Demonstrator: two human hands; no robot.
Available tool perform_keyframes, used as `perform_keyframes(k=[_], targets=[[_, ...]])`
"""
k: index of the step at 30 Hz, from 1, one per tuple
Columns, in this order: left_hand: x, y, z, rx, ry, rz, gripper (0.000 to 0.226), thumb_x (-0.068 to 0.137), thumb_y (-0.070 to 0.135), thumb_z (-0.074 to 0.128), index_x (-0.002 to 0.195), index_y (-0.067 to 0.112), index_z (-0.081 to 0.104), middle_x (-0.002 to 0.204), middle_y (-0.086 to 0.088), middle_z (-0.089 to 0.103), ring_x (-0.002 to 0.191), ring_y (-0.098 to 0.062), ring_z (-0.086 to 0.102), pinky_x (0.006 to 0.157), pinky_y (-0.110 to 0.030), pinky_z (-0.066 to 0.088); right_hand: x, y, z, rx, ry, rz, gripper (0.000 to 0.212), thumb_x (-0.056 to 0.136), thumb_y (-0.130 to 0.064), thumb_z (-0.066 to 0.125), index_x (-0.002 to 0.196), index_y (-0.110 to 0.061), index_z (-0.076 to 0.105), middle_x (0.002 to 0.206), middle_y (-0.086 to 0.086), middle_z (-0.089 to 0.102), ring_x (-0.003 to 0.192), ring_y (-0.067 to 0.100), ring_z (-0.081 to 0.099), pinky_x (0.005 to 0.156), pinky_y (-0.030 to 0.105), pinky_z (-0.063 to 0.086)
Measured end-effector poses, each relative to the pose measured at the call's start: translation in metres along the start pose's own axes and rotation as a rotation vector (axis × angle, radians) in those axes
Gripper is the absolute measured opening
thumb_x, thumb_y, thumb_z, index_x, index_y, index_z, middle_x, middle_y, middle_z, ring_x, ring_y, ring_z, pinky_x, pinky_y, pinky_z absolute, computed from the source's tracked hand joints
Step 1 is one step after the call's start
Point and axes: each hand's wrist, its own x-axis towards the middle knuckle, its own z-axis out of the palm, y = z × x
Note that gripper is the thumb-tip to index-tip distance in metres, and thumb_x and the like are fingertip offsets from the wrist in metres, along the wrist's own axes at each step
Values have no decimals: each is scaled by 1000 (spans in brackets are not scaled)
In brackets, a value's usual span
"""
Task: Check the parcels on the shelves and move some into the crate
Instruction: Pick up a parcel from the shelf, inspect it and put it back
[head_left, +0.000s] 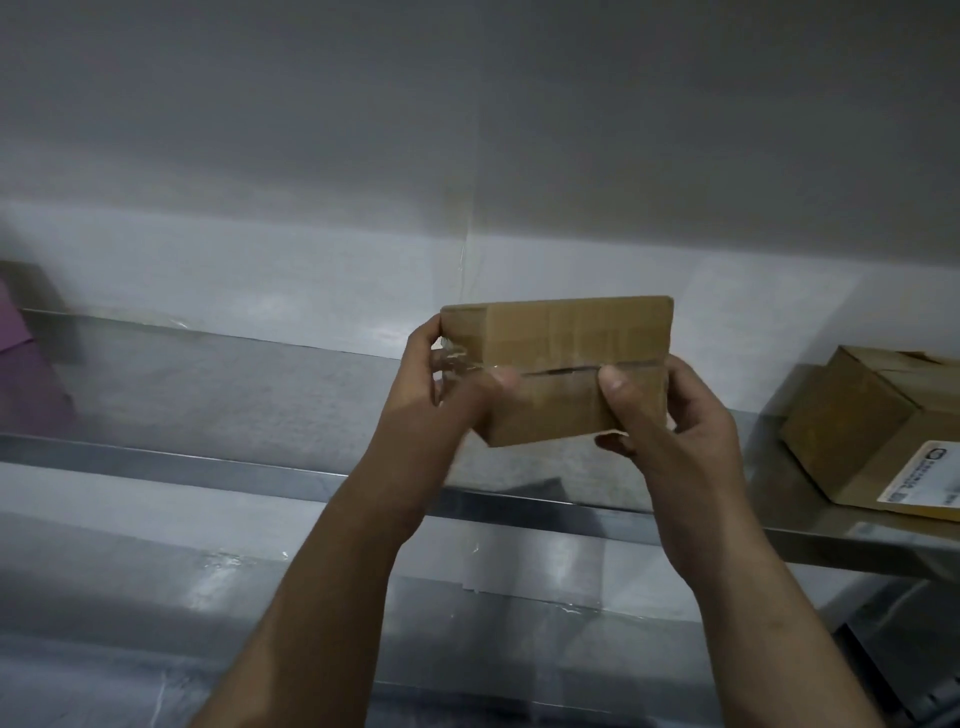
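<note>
Both hands, the left hand (457, 384) and the right hand (670, 415), held a small taped box (561, 358) up above the steel shelf (218, 384), fingers curled around its ends. It seemed to be under checking. Another box (862, 421) remained on the shelf, and no crate was visible, so most work was probably left.

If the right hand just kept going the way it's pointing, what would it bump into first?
The right hand grips the small box, which would travel with it. Past that, the line seems to run over the shelf to the back wall, though depth is unclear.
</note>
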Motion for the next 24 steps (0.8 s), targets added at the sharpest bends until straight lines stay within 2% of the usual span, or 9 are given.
perform_keyframes(k=[2,5,8,11,13,15,18,20,24], targets=[[4,0,-6,-92,27,19,64,81,31,73,141,34,52,129,-3,68,115,-25,70,88,-33,63,2,0,0,-20,115,-30,52,87,-47,75,137,-36,63,124,-13,70,100,8,75,80,29,65],[-4,1,-6,6,-20,99,63,79,42,74,139,44,54,127,12,62,113,-17,66,89,-34,64,4,2,0,-75,136,-64,37,100,-39,65,137,-41,63,126,-15,68,103,-2,71,83,24,61],[-13,1,2,121,-45,159,79,75,56,86,143,52,46,125,27,54,114,-9,62,85,-17,61,0,1,3,4,-5,-31,40,99,-59,50,132,-44,67,124,-15,72,115,3,69,96,32,60],[-12,0,7,185,-29,227,83,76,61,82,146,59,38,138,22,51,121,-5,58,84,-11,57,-5,1,6,74,-157,21,54,88,-76,63,131,-44,63,125,-12,72,119,14,70,98,36,61],[-13,2,8,146,-43,239,80,78,57,81,145,60,37,144,24,48,120,4,59,82,-9,55,-7,4,10,41,-168,21,64,80,-70,73,135,-39,62,126,-12,73,119,15,70,97,34,62],[-15,2,9,119,-61,253,79,76,51,78,145,55,39,142,27,50,118,9,60,84,-9,55,-8,6,12,27,-144,19,68,73,-63,72,135,-37,62,123,-13,74,116,13,71,97,32,62],[-15,-5,8,116,-53,247,83,74,52,79,148,48,42,145,11,56,124,-14,64,91,-23,61,-8,8,11,16,-137,-5,63,73,-59,70,132,-37,64,118,-16,75,110,8,72,90,26,63],[-16,-7,8,94,-62,240,82,75,51,79,148,45,43,140,7,61,119,-18,67,88,-25,63,-10,9,12,20,-132,-7,64,75,-58,70,134,-34,64,119,-14,75,110,8,72,87,23,62],[-18,-7,9,88,-63,244,77,77,48,77,146,43,43,128,15,65,109,-7,70,81,-20,61,-13,14,16,36,-118,-13,29,96,-31,70,125,-32,69,110,-15,78,103,6,74,78,15,58]])
